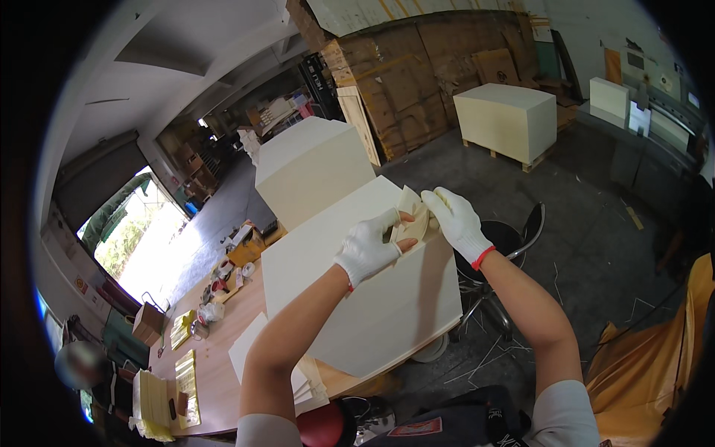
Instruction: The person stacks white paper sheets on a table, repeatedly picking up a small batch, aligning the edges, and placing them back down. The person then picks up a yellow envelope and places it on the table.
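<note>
A tall block of cream paper sheets [357,313] stands in front of me on the table. At its far right corner, a few paper sheets [411,211] are lifted and curled. My right hand [456,220], in a white glove with a red cuff, closes on the edge of these sheets, its fingers partly hidden behind them. My left hand [372,244] wears a white glove with bare thumb and fingertip showing. Its thumb and forefinger are spread apart, touching the curled paper and the top of the block near its right edge.
Beyond the block stands another large paper stack [313,160]; a third stack [506,119] rests on a pallet. The wooden table [231,328] bears tape rolls and yellow packets at left. A black stool [503,246] stands right of the block. A person [86,369] is at lower left.
</note>
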`<state>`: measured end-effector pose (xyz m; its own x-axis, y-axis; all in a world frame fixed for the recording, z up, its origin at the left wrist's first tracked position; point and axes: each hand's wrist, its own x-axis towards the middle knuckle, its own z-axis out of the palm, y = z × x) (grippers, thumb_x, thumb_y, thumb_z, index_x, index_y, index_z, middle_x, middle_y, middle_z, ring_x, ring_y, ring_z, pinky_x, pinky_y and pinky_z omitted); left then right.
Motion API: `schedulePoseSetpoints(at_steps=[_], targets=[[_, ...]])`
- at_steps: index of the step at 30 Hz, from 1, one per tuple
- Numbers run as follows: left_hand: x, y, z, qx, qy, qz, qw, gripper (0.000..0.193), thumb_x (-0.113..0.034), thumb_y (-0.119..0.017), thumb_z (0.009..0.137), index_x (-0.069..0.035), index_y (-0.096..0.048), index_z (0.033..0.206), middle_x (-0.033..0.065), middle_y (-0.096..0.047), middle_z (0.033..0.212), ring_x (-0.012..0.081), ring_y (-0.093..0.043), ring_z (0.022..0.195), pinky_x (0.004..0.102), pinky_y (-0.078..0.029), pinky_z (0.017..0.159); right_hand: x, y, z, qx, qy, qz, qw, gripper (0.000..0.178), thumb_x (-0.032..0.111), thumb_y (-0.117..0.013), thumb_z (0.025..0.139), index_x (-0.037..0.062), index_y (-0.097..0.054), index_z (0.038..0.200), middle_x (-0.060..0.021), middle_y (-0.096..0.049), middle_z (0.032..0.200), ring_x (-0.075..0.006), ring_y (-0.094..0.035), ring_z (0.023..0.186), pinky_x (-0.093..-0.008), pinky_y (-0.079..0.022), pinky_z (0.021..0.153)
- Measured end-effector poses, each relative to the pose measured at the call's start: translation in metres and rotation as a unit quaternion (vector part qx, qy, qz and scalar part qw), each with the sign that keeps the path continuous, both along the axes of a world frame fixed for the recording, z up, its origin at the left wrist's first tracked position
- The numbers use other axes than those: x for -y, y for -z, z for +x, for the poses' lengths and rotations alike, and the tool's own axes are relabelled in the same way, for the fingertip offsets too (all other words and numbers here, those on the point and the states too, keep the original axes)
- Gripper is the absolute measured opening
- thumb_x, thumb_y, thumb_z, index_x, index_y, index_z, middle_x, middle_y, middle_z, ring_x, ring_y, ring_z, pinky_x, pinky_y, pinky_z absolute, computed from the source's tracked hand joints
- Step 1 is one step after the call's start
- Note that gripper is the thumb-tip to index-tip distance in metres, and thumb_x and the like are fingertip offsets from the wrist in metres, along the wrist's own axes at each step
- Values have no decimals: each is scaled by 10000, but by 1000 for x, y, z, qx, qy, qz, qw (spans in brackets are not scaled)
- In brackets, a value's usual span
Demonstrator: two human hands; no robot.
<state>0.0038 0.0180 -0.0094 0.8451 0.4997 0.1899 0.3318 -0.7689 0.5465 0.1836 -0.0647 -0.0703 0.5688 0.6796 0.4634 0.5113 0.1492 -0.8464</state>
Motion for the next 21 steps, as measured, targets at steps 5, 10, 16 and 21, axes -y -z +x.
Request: schedulePoseSetpoints(at_steps=[5, 10, 16, 21], targets=[[-8, 8, -1, 27, 16, 27, 999, 385, -232, -756, 885, -143, -665, 1247, 65, -688, 777, 151, -649, 671, 326, -510, 664, 1, 1, 1, 12, -1, 3, 1000, 521, 503, -479, 1020, 15, -576, 865, -169, -599, 755, -334, -607, 723, -408, -449, 682], [0, -2, 1, -12, 3, 27, 1000, 416, -174, -718, 885, -187, -658, 1297, 85, -695, 807, 170, -670, 722, 336, -531, 697, 3, 3, 5, 35, 6, -11, 999, 509, 504, -483, 1018, 28, -585, 867, -177, -612, 757, -366, -615, 745, -433, -447, 683], [13, -4, -2, -30, 18, 44, 998, 531, -102, -604, 898, -227, -589, 1414, 130, -721, 910, 204, -697, 728, 359, -566, 751, 30, -9, 29, 135, 74, -136, 979, 521, 563, -510, 973, 66, -626, 864, -179, -664, 803, -380, -656, 811, -478, -457, 677], [10, 1, -3, 1, 6, 3, 1000, 509, -110, -599, 902, -197, -588, 1403, 171, -723, 1000, 232, -714, 776, 364, -568, 771, 28, -8, 18, 256, 4, -247, 935, 580, 658, -547, 892, 90, -646, 832, -130, -679, 789, -334, -669, 800, -433, -489, 702]])
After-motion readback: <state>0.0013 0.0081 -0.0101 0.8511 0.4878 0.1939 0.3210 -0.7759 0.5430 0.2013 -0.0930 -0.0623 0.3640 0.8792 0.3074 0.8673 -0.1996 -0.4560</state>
